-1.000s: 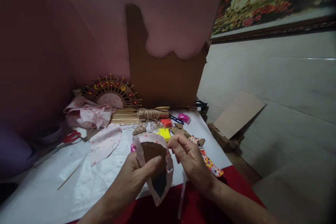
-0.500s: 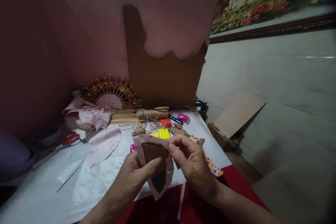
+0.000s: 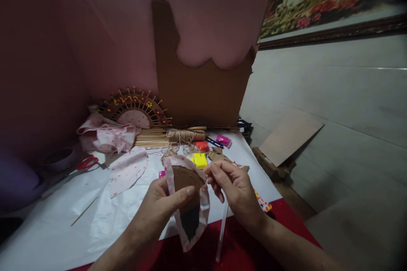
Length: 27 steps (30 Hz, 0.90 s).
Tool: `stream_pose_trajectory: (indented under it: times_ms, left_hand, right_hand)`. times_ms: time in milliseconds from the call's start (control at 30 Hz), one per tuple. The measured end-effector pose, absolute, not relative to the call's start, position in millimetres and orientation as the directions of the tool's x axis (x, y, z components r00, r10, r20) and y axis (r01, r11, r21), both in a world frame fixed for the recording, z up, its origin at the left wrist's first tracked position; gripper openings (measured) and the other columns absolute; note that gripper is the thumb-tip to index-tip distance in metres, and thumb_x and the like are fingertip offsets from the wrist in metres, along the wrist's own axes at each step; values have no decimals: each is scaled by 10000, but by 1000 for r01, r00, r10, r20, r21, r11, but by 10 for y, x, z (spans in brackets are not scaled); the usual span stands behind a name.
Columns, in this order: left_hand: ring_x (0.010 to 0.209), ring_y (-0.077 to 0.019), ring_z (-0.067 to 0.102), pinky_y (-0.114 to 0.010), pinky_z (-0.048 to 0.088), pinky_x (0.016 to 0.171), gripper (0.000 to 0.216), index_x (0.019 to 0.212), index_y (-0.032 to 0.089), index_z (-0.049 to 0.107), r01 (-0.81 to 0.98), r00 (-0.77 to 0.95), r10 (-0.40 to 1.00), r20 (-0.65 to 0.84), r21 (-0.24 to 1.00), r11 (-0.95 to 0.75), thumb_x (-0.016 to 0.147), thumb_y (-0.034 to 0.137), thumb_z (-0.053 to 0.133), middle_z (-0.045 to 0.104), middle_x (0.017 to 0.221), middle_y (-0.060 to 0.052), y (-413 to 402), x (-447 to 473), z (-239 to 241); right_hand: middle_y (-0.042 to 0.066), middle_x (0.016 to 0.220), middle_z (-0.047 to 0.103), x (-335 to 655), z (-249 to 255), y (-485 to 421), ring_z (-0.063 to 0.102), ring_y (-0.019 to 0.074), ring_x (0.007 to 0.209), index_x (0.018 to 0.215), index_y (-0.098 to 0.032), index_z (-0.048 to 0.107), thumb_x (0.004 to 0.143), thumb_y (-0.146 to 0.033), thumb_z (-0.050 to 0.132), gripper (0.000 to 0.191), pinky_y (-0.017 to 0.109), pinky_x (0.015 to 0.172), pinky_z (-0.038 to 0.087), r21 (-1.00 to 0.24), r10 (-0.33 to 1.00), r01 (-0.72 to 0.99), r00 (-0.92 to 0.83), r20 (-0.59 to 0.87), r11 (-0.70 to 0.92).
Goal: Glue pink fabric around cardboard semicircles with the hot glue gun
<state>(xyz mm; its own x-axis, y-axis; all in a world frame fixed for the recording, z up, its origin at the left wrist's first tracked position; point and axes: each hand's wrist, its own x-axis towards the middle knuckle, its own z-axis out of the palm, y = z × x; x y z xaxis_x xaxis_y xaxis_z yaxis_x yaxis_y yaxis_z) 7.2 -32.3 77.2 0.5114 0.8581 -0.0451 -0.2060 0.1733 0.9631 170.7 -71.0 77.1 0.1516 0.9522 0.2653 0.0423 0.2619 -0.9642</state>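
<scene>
A leaf-shaped cardboard piece (image 3: 187,181), brown above and dark toward its tip, is edged with a folded pink spotted fabric border (image 3: 203,216). My left hand (image 3: 160,207) grips its left side, thumb lying across the cardboard and the other fingers hidden behind. At the upper right corner, my right hand (image 3: 240,197) has thumb and forefinger pinched on the border's edge. Below that hand a clear glue stick (image 3: 222,233) lies over the red cloth. Yellow packets (image 3: 200,160) sit on the table just beyond the piece.
A fan-shaped stick craft (image 3: 133,112) stands at the back left, near crumpled pink fabric (image 3: 108,135), a cut fabric piece (image 3: 129,171) and red scissors (image 3: 87,161). A twine roll (image 3: 187,135) lies mid-back. Large cardboard (image 3: 203,93) rises behind. One thin stick (image 3: 84,211) lies left.
The cardboard piece has tipped so more of its brown face shows, and its tip sits lower. My right fingers remain at the upper right edge, now more tightly pinched. The view has shifted slightly.
</scene>
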Motion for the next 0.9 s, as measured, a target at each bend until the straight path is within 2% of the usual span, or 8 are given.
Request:
stream_pose_trajectory:
  times_ms: [167,333,533,700,900]
  left_hand:
    - [684,-181,647,-270,486,669,200,833,160,745,-246,550,835,-20,952,184,696,305,738,744,737,-57,-319,57,787]
    - [682,-185,646,-277,487,672,214,877,151,741,-262,548,836,-4,949,176,713,288,723,744,757,-70,-327,55,802]
    - [697,-192,652,-286,494,687,223,881,153,740,-260,581,814,-14,944,201,712,297,723,742,771,-77,-317,49,778]
    - [679,-203,645,-323,499,692,239,882,144,731,-271,569,822,-11,941,200,712,313,722,733,769,-80,-314,63,725]
    - [656,-153,627,-243,480,650,201,830,163,735,-291,532,845,-51,926,239,675,289,762,717,717,-33,-341,90,741]
  right_hand:
    - [-54,513,480,1731,751,-652,359,48,386,612,-155,559,790,-398,620,308,187,373,257,-994,998,-89,-10,59,57]
    - [-49,509,493,1738,746,-651,351,47,398,599,-144,574,741,-427,675,332,180,371,257,-973,996,-229,-94,7,-15]
    - [-60,491,459,1759,680,-635,347,52,406,632,-148,576,784,-472,650,366,179,375,288,-982,993,-189,-113,44,22]
    - [-66,493,474,1720,697,-645,375,45,388,617,-161,530,758,-509,664,399,169,362,289,-988,995,-153,-88,45,31]
    - [-106,427,391,1698,707,-654,307,36,328,613,-186,479,753,-551,647,425,169,317,221,-995,997,-80,-49,57,53]
